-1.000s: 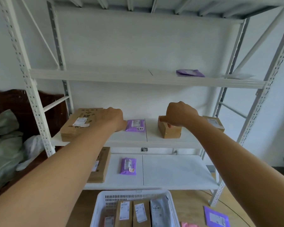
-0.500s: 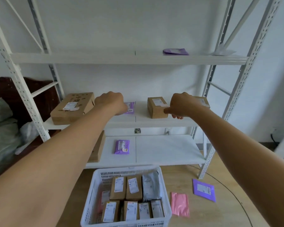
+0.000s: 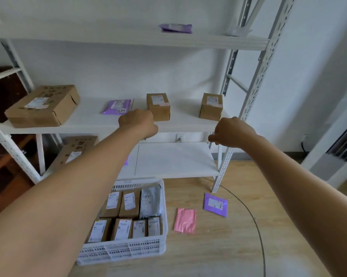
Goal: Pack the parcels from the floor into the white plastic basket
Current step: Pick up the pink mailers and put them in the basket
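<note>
The white plastic basket (image 3: pixel 128 248) stands on the wooden floor below my arms, filled with several brown boxes and a grey mailer. To its right on the floor lie a pink parcel (image 3: pixel 185 220) and a purple parcel (image 3: pixel 215 204). My left hand (image 3: pixel 137 123) is a closed fist in front of the middle shelf edge, holding nothing. My right hand (image 3: pixel 231 131) is also curled shut and empty, off the shelf's right front corner. Both hands are well above the floor parcels.
A white metal rack (image 3: pixel 254 90) fills the view. Its middle shelf carries a large brown box (image 3: pixel 42 105), a purple mailer (image 3: pixel 117 106) and two small brown boxes (image 3: pixel 158 105) (image 3: pixel 211 105). A black cable (image 3: pixel 256 222) curves over the floor at right.
Both hands have drawn back from the small boxes on the middle shelf and lowered. The view has tipped downward, bringing the basket and floor parcels into sight.
</note>
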A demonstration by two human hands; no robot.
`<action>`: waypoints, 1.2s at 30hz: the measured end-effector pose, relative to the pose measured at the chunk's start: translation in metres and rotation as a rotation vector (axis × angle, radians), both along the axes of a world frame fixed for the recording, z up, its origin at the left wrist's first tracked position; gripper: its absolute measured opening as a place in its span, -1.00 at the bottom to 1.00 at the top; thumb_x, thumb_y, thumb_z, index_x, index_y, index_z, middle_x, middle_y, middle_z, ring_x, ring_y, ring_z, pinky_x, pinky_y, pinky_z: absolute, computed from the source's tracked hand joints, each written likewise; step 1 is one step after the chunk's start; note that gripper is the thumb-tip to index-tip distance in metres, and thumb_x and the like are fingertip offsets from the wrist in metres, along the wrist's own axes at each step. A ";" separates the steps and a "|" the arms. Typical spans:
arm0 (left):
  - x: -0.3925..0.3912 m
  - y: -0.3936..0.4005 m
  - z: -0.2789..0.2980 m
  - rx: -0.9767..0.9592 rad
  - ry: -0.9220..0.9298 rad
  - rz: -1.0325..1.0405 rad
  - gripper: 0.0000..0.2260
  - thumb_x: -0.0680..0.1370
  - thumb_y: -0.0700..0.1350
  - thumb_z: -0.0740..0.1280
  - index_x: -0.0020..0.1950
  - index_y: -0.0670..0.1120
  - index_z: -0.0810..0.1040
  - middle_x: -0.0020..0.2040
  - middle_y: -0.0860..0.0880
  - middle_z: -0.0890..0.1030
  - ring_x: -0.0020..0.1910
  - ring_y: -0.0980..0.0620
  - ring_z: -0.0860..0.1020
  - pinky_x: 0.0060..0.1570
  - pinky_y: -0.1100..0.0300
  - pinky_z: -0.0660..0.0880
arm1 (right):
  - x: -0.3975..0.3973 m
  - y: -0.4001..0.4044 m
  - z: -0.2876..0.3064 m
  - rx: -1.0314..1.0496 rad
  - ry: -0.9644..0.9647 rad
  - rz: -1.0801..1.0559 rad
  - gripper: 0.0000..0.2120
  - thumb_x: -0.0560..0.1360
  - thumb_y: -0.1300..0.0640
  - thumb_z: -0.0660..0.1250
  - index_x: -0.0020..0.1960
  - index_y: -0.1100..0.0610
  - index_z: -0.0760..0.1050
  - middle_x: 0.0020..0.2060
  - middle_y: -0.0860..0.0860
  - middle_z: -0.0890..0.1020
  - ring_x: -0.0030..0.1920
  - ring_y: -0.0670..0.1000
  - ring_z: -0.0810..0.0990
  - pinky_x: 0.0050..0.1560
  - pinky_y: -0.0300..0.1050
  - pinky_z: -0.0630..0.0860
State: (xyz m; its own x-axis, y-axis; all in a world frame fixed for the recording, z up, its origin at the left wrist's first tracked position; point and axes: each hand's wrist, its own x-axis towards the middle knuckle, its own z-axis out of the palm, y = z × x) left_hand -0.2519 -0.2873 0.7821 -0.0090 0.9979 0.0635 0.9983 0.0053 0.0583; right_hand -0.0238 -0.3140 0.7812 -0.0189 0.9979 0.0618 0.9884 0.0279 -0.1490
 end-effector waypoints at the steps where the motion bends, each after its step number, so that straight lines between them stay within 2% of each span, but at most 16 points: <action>1: 0.010 0.004 -0.005 -0.010 -0.004 -0.003 -0.79 0.52 -0.06 0.21 0.08 -0.10 0.53 0.03 -0.11 0.52 -0.09 -0.11 0.43 -0.17 0.14 0.31 | 0.012 0.004 -0.006 -0.022 -0.004 -0.004 -0.72 0.44 -0.05 0.32 -0.21 0.17 0.57 -0.44 -0.04 0.46 -0.38 -0.02 0.45 -0.39 -0.22 0.32; 4: 0.040 0.019 -0.024 -0.023 -0.013 -0.018 -0.79 0.52 -0.03 0.23 0.09 -0.08 0.49 -0.04 -0.07 0.50 -0.15 -0.09 0.42 -0.20 0.15 0.30 | 0.043 0.021 -0.024 -0.058 -0.018 -0.031 -0.71 0.43 -0.06 0.32 -0.28 0.16 0.52 -0.41 0.01 0.44 -0.34 0.04 0.44 -0.34 -0.19 0.33; 6: 0.058 0.034 -0.039 -0.028 -0.015 -0.039 -0.73 0.52 -0.07 0.21 0.21 -0.06 0.41 0.08 -0.10 0.52 -0.07 -0.12 0.46 -0.18 0.14 0.31 | 0.059 0.035 -0.037 -0.073 -0.016 -0.031 -0.69 0.43 -0.07 0.32 -0.36 0.11 0.41 -0.41 0.01 0.42 -0.34 0.05 0.45 -0.33 -0.19 0.33; 8: 0.072 0.049 -0.052 -0.046 0.011 -0.064 -0.65 0.52 -0.10 0.19 0.30 -0.05 0.35 0.17 -0.11 0.50 0.06 -0.15 0.48 -0.15 0.13 0.32 | 0.068 0.047 -0.049 -0.093 -0.008 -0.021 -0.71 0.43 -0.08 0.33 -0.32 0.10 0.42 -0.40 0.00 0.43 -0.26 0.09 0.50 -0.27 -0.15 0.38; 11: 0.100 0.087 -0.075 -0.088 0.035 -0.071 -0.72 0.51 -0.11 0.20 0.21 -0.07 0.45 0.14 -0.11 0.51 0.05 -0.14 0.48 -0.16 0.14 0.30 | 0.085 0.083 -0.066 -0.107 0.010 -0.026 -0.74 0.43 -0.12 0.33 -0.20 0.08 0.45 -0.37 -0.01 0.46 -0.21 0.09 0.52 -0.23 -0.13 0.41; 15: 0.132 0.139 -0.107 -0.126 0.018 -0.062 -0.81 0.51 -0.11 0.20 0.06 -0.10 0.52 -0.02 -0.09 0.53 -0.15 -0.09 0.42 -0.28 0.19 0.27 | 0.109 0.134 -0.095 -0.147 0.012 -0.035 -0.71 0.43 -0.11 0.33 -0.21 0.13 0.47 -0.40 -0.01 0.42 -0.26 0.07 0.49 -0.24 -0.13 0.41; 17: 0.146 0.165 -0.129 -0.149 0.014 -0.059 -0.82 0.50 -0.14 0.19 0.03 -0.11 0.53 -0.02 -0.08 0.54 -0.18 -0.07 0.41 -0.36 0.22 0.23 | 0.121 0.158 -0.116 -0.179 0.017 -0.043 -0.71 0.43 -0.08 0.33 -0.23 0.15 0.48 -0.38 0.02 0.45 -0.30 0.07 0.48 -0.26 -0.15 0.40; 19: 0.159 0.186 -0.153 -0.175 0.023 -0.066 -0.80 0.50 -0.15 0.17 0.06 -0.11 0.51 0.06 -0.08 0.53 -0.12 -0.09 0.43 -0.29 0.19 0.27 | 0.132 0.180 -0.139 -0.218 0.030 -0.029 -0.74 0.43 -0.06 0.32 -0.14 0.14 0.53 -0.29 0.05 0.50 -0.23 0.09 0.52 -0.21 -0.13 0.44; 21: 0.169 0.205 -0.178 -0.175 0.100 -0.122 -0.78 0.51 -0.14 0.16 0.12 -0.11 0.48 0.11 -0.09 0.49 0.01 -0.12 0.46 -0.19 0.13 0.29 | 0.141 0.200 -0.160 -0.235 0.063 -0.013 -0.78 0.43 -0.05 0.33 -0.04 0.08 0.54 -0.19 0.05 0.51 -0.15 0.09 0.51 -0.15 -0.11 0.45; 24: 0.181 0.228 -0.218 -0.193 0.200 -0.193 -0.80 0.53 -0.14 0.15 0.10 -0.13 0.45 0.11 -0.11 0.48 0.07 -0.12 0.44 -0.19 0.11 0.25 | 0.150 0.229 -0.193 -0.249 0.100 0.000 -0.81 0.42 -0.02 0.34 -0.03 0.04 0.55 -0.15 0.04 0.54 -0.12 0.09 0.52 -0.11 -0.08 0.50; 27: 0.189 0.248 -0.268 -0.220 0.191 -0.173 -0.80 0.54 -0.14 0.14 0.11 -0.14 0.45 0.11 -0.11 0.48 0.08 -0.13 0.45 -0.20 0.12 0.26 | 0.157 0.256 -0.239 -0.276 0.092 0.017 -0.87 0.43 0.02 0.33 -0.14 0.07 0.56 -0.20 0.04 0.56 -0.13 0.11 0.58 -0.10 -0.05 0.55; 30: 0.195 0.263 -0.325 -0.194 0.211 -0.135 -0.77 0.53 -0.16 0.14 0.17 -0.14 0.42 0.13 -0.13 0.45 0.10 -0.16 0.42 -0.17 0.11 0.26 | 0.167 0.280 -0.298 -0.320 0.068 0.046 -0.81 0.44 0.03 0.30 -0.34 0.02 0.44 -0.23 0.05 0.61 -0.14 0.11 0.61 -0.18 -0.10 0.50; 33: 0.203 0.273 -0.391 -0.168 0.278 -0.141 -0.72 0.52 -0.16 0.17 0.22 -0.13 0.38 0.18 -0.16 0.40 0.13 -0.18 0.37 -0.13 0.11 0.23 | 0.174 0.298 -0.370 -0.361 0.087 0.072 -0.77 0.45 -0.05 0.30 -0.32 0.02 0.42 -0.15 0.08 0.63 -0.09 0.13 0.59 -0.14 -0.09 0.47; 36: 0.212 0.282 -0.473 -0.193 0.251 -0.114 -0.71 0.51 -0.16 0.18 0.23 -0.11 0.39 0.20 -0.15 0.39 0.16 -0.19 0.35 -0.10 0.10 0.22 | 0.176 0.311 -0.457 -0.367 0.095 0.060 -0.69 0.46 -0.14 0.26 -0.22 0.10 0.51 -0.17 0.11 0.60 -0.09 0.16 0.56 -0.17 -0.12 0.42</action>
